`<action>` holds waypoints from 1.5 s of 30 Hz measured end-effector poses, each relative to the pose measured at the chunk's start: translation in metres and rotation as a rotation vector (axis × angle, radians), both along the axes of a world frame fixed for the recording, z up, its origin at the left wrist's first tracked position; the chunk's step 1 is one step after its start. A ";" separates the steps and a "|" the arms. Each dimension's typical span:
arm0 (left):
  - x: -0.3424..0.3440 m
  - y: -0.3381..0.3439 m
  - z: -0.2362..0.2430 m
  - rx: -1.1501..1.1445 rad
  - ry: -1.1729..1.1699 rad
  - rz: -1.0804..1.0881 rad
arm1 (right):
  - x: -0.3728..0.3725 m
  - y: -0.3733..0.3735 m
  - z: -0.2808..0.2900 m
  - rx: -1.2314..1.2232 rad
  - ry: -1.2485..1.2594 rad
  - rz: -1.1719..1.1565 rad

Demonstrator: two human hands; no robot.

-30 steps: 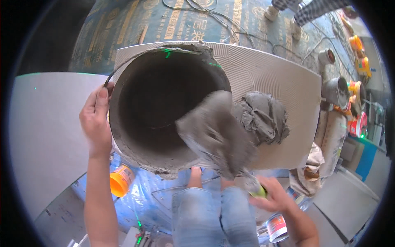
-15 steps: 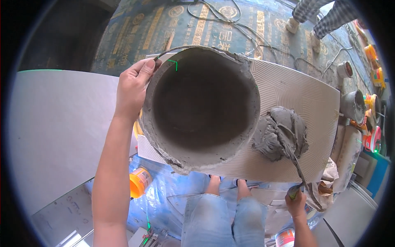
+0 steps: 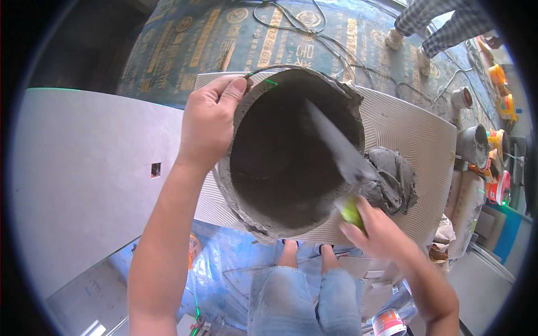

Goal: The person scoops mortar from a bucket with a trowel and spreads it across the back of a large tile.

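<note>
My left hand (image 3: 213, 117) is closed on the wire handle at the upper left rim of a large, mortar-smeared bucket (image 3: 246, 219), whose mouth faces up at me over a beige, ridge-patterned tile (image 3: 417, 140). My right hand (image 3: 367, 227) grips a green-handled trowel (image 3: 330, 140) near the lower right of the bucket. Its blade reaches up into the dark interior and is somewhat blurred. A lumpy mound of grey mortar (image 3: 392, 179) lies on the tile at the bucket's right, partly behind the trowel.
A pale panel with a small cutout (image 3: 84, 168) stands left. A person's checked trouser legs (image 3: 454, 28) are at top right, near cables (image 3: 302, 22). Buckets (image 3: 471, 143) and sacks (image 3: 468, 201) line the right. My legs (image 3: 283, 297) and blue sheeting (image 3: 230, 257) are below.
My right hand has moved up and leftward, bringing the trowel from the mortar mound into the bucket's mouth. My left hand, still on the handle, has shifted rightward in the picture.
</note>
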State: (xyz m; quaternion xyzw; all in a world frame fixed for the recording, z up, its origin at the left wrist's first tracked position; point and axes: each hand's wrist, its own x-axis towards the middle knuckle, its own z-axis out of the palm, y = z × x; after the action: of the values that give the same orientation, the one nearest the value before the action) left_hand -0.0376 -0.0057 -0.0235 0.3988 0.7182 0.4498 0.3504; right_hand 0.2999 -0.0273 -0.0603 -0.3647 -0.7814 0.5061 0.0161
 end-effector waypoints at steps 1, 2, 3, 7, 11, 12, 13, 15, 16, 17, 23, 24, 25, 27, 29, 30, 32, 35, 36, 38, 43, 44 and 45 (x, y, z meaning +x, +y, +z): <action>0.001 0.001 0.001 0.004 -0.008 -0.003 | -0.030 0.024 0.013 -0.292 -0.173 0.025; 0.003 0.002 0.000 0.010 0.007 -0.012 | -0.053 0.041 0.012 -0.516 -0.226 -0.004; 0.003 0.002 0.001 0.014 0.024 -0.022 | -0.070 0.047 0.003 -0.400 -0.302 0.062; 0.001 0.002 0.003 0.022 0.068 -0.017 | -0.101 0.041 -0.027 0.472 -0.414 0.199; 0.004 -0.003 -0.003 0.164 0.354 -0.167 | -0.127 0.037 -0.047 0.739 -0.610 0.315; 0.004 -0.004 -0.005 0.170 0.357 -0.157 | -0.127 0.036 -0.053 0.737 -0.672 0.343; 0.004 -0.004 -0.007 0.176 0.357 -0.147 | -0.123 0.036 -0.056 0.738 -0.682 0.348; 0.001 -0.006 -0.010 0.602 0.957 -0.309 | -0.117 0.034 -0.057 0.667 -0.779 0.354; 0.001 -0.007 -0.010 0.598 0.953 -0.308 | -0.113 0.032 -0.060 0.661 -0.762 0.337; 0.001 -0.008 -0.009 0.593 0.919 -0.341 | -0.110 0.027 -0.061 0.658 -0.764 0.341; 0.025 -0.009 0.000 0.233 0.335 -0.307 | -0.093 0.000 -0.062 0.320 -0.841 0.286; 0.024 -0.008 0.004 0.225 0.374 -0.326 | -0.096 0.000 -0.057 0.278 -0.826 0.333; 0.022 -0.007 0.006 0.230 0.379 -0.329 | -0.101 0.005 -0.046 0.281 -0.823 0.327; 0.019 -0.005 0.014 0.244 0.389 -0.326 | -0.111 0.024 -0.013 0.110 -0.749 0.422; 0.028 0.002 0.008 0.173 0.220 -0.272 | -0.106 0.040 0.006 0.166 -0.729 0.423; 0.032 0.005 0.013 0.089 0.085 -0.216 | -0.101 0.048 0.013 0.275 -0.662 0.419; 0.037 0.002 0.003 0.132 0.077 -0.191 | -0.108 0.060 0.012 0.431 -0.591 0.417; 0.057 0.005 0.005 0.205 0.071 -0.171 | -0.114 0.106 0.017 0.319 -0.664 0.318; 0.064 0.004 0.004 0.215 0.082 -0.167 | -0.100 0.121 -0.005 0.258 -0.545 0.290; 0.069 -0.001 0.005 0.215 0.085 -0.165 | -0.095 0.123 -0.004 -0.231 -0.597 0.102; 0.073 -0.020 0.013 0.169 0.133 -0.183 | -0.060 0.090 -0.046 -0.921 -0.484 -0.345; 0.072 -0.024 0.012 0.180 0.124 -0.162 | -0.056 0.081 -0.055 -1.074 -0.439 -0.405; 0.070 -0.029 0.013 0.192 0.113 -0.144 | -0.052 0.069 -0.061 -1.224 -0.391 -0.468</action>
State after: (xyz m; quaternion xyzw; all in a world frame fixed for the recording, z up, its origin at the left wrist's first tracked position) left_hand 0.0322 -0.0346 -0.0109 0.5056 0.6600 0.4670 0.3010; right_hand 0.2477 0.0420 -0.1216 -0.5521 -0.2436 0.7649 -0.2255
